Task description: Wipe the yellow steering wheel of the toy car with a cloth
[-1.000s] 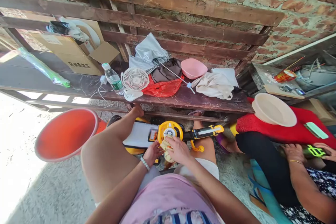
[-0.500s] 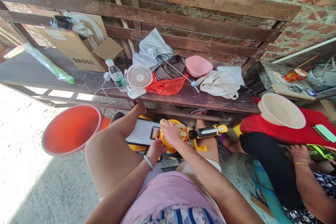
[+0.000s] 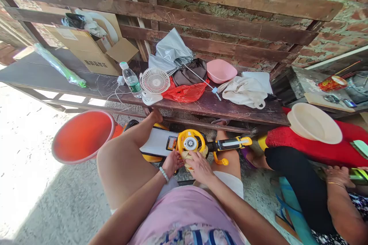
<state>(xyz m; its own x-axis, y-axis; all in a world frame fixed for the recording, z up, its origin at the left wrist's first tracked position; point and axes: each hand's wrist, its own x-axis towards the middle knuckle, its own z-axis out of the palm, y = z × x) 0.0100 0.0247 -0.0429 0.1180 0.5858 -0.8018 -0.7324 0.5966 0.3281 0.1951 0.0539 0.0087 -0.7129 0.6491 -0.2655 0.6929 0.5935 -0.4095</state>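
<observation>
My right hand is closed on a crumpled cream cloth with orange patches, at the near rim of a yellow toy steering wheel. My left hand, with a beaded bracelet on its wrist, meets the cloth's left edge with bent fingers. Part of the cloth is hidden under the right fingers. The wheel belongs to a yellow ride-on toy between my legs, with a white seat on its left. A yellow and black arm sticks out to the right.
Behind the toy runs a dark wooden bench bearing a small fan, a water bottle, a silver umbrella, a pink bowl and a cardboard box. A red basin stands at left. Another person's hand appears at right.
My right hand has drawn the cloth from the wheel's top toward me, uncovering its rim and white hub. The left hand stays close to the wheel's lower left side.
</observation>
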